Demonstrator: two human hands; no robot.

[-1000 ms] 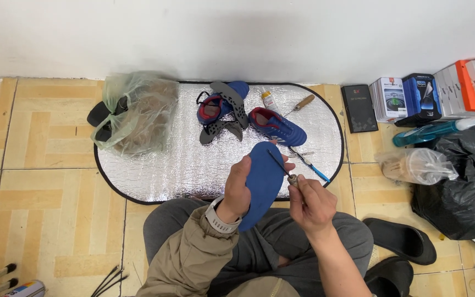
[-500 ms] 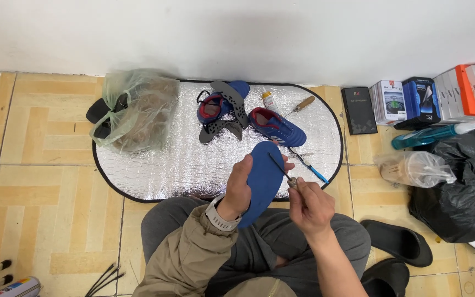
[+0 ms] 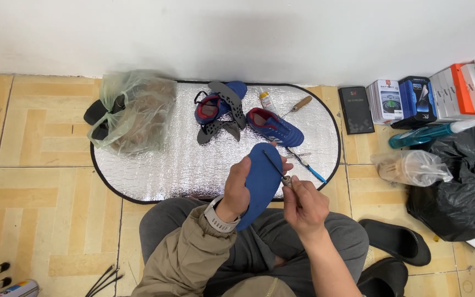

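Seen from above, a person sits cross-legged on a tiled floor before an oval silver foil mat. At the mat's left end lies a clear plastic bag with dark footwear inside it. Further right on the mat are two blue football boots, dark insoles, a small glue bottle and a wooden-handled awl.

The left hand is clasped around a blue insole, held up over the lap. Its long axis runs from the wrist up and slightly right toward the mat.

Just right of it, the right hand is clenched on a thin metal-tipped tool, whose dark point lies slantwise across the insole's upper right part. Both hands sit close together, the insole between them.

Far right stand small boxes and a black bag.
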